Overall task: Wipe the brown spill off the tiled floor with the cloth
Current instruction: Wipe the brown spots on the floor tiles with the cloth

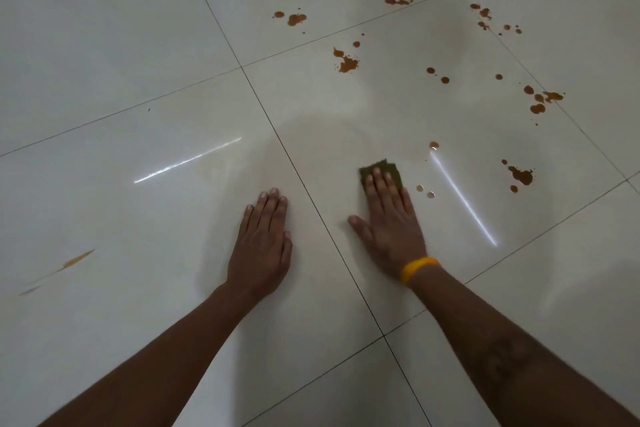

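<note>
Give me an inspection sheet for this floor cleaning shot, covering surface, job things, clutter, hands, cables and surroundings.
Surface: glossy pale tiled floor with dark grout lines and light glare.
Job's things: brown spill scattered as many drops ahead and to the right; a faint brown streak at left; small olive-green cloth flat on the tile.
Clutter: nothing seen.
Hands: right hand presses flat on the cloth, yellow wristband on its wrist; left hand rests flat on bare tile.
Cables: nothing seen.
Surroundings: only floor in view.
</note>
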